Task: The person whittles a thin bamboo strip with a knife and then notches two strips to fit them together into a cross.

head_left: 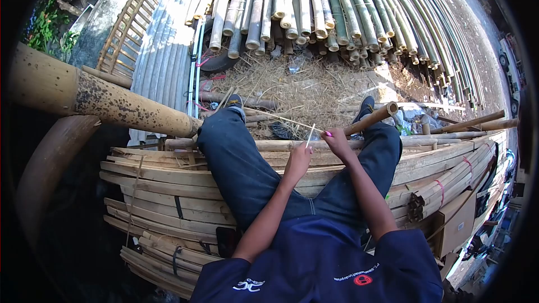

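Observation:
My left hand point(298, 164) is closed around a thin pale stick point(311, 134), its upper end standing out above the fingers. Close beside it, my right hand point(338, 145) is closed on a small pink object point(329, 133), mostly hidden in the fingers; I cannot tell its kind. A long thin bamboo strip point(281, 118) slants from near my left foot toward the right hand. Both hands are between my knees. Just past the right hand, a cut bamboo pole point(375, 119) points up and away.
Beneath me lie stacked split-bamboo slats point(163, 177). Many bamboo poles point(303, 0) are piled ahead, their cut ends toward me. A thick bamboo pole point(132, 104) comes in from the left, beside corrugated sheeting point(160, 50). Straw and shavings point(292, 87) cover the ground.

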Action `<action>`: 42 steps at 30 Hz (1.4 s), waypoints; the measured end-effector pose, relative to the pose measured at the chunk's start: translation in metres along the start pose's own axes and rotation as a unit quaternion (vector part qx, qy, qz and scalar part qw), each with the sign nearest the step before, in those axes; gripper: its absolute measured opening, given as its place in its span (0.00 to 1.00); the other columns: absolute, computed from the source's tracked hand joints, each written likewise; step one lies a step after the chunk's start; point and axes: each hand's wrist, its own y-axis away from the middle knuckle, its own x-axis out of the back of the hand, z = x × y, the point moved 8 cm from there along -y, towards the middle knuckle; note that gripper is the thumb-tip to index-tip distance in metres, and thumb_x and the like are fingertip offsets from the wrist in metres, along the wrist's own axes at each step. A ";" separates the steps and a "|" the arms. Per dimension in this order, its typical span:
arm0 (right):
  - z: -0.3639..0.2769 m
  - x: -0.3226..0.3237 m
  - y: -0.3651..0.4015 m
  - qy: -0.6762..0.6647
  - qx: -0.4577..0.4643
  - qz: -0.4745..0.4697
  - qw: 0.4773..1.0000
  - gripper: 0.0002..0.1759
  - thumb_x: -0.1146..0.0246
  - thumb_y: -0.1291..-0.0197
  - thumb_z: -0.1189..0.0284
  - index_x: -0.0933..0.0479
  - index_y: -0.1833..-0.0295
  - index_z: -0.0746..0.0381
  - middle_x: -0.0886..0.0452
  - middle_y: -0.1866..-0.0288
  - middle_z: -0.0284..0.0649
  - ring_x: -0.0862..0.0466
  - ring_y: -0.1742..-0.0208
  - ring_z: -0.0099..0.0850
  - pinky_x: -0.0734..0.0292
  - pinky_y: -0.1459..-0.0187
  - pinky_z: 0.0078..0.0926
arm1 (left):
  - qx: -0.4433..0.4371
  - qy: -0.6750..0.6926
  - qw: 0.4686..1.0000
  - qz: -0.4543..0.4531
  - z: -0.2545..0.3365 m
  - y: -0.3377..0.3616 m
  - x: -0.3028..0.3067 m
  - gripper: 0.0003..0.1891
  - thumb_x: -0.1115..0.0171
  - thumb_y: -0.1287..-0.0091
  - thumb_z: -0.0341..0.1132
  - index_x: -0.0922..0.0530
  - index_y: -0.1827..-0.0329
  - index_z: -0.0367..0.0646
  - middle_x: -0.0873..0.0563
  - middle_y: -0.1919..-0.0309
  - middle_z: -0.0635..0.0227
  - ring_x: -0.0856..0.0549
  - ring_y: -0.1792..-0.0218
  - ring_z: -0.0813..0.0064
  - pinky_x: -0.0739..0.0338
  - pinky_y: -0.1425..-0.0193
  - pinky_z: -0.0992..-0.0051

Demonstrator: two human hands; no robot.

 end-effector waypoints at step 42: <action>0.056 0.022 -0.017 0.076 -0.155 0.118 0.978 0.18 0.45 0.45 0.62 0.21 0.73 0.67 0.23 0.77 0.57 0.19 0.72 0.51 0.27 0.68 0.47 | -0.013 0.045 0.998 -0.045 0.021 0.022 -0.013 0.08 0.51 0.27 0.35 0.28 0.61 0.39 0.29 0.85 0.70 0.31 0.88 0.77 0.41 0.86 0.78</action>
